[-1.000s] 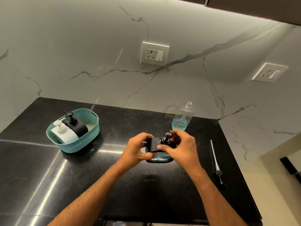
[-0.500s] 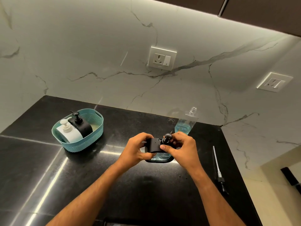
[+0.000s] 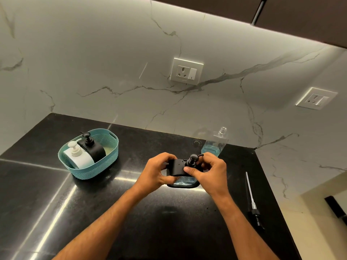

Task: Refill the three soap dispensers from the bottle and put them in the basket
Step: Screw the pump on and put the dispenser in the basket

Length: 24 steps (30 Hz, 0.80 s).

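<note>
Still at the counter (image 3: 116,218), both hands keep their grip on the third dispenser (image 3: 177,167), the black one with blue soap showing through its clear base, which sits on the counter between the palms. Left hand (image 3: 156,172) has its fingers curled round the dispenser's left side, thumb low on the near face, much as half a second ago. Right hand (image 3: 208,172) pinches the pump (image 3: 193,160) at its collar, thumb tip on the near side and curled fingers behind; compared with a second ago the hand has rolled a little round the pump, though whether the pump is fully seated I cannot tell.

Just beyond the right fingers stands the bottle (image 3: 216,142), uncapped, a little blue soap left in its bottom, in the same spot as before. Well right of the right hand lies the bottle's pump tube (image 3: 251,197), unmoved. Well left of the left fingers sits the basket (image 3: 90,169), with the white dispenser (image 3: 78,159) and the other black dispenser (image 3: 93,149) upright inside, touching each other, as earlier. Only the camera has shifted slightly against the wall sockets (image 3: 186,71)
</note>
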Each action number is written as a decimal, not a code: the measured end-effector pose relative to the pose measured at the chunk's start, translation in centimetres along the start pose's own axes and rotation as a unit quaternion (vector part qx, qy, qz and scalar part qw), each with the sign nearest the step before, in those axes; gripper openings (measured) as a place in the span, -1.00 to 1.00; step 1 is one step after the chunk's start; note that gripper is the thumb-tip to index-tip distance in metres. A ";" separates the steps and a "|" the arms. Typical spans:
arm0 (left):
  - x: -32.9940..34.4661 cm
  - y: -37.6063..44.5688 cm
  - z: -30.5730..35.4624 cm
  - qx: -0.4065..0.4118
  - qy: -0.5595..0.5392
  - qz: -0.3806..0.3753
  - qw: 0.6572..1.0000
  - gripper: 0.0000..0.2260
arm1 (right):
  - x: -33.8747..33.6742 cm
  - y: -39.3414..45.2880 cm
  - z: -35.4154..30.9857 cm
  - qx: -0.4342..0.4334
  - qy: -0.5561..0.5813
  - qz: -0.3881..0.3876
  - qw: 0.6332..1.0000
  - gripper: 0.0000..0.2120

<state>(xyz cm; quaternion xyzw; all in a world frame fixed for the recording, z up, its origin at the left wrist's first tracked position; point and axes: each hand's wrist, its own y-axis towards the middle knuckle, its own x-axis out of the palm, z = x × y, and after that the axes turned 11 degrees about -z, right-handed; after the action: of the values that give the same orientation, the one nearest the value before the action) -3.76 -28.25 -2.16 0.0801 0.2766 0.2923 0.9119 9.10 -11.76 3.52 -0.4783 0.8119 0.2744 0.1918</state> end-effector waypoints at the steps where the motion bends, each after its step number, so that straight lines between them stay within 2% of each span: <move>1: 0.2 0.1 0.0 0.000 0.000 0.000 1.000 -0.60 | 0.1 0.1 0.1 0.001 -0.005 0.019 1.000 -0.70; 4: 0.6 0.6 0.0 -0.007 -0.001 0.002 1.000 -0.61 | 0.5 0.3 0.2 -0.003 -0.001 0.065 0.998 -0.68; 7: 0.5 0.9 -0.1 -0.011 -0.005 0.001 1.000 -0.61 | 0.9 0.6 0.4 -0.010 0.004 0.073 0.997 -0.68; 11: -0.4 1.6 -0.5 -0.012 -0.003 -0.008 1.000 -0.60 | 0.4 1.0 1.1 -0.011 0.002 -0.005 1.000 -0.65; 15: -1.6 2.3 -0.9 -0.015 -0.020 -0.011 1.000 -0.60 | -1.0 1.2 2.4 -0.005 -0.025 -0.109 0.994 -0.35; 19: -2.5 2.9 -1.3 -0.019 -0.032 -0.053 0.998 -0.60 | -2.0 1.5 3.1 0.009 -0.033 -0.156 0.987 -0.35; 24: -3.8 3.4 -1.6 -0.022 -0.054 -0.101 0.993 -0.59 | -1.9 2.3 3.1 0.007 -0.042 -0.171 0.984 -0.40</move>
<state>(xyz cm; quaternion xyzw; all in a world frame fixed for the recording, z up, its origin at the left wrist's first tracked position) -8.88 -27.74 -0.74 0.0473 0.2268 0.2004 0.9519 8.15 -7.63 2.84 -0.5972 0.7110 0.2517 0.2731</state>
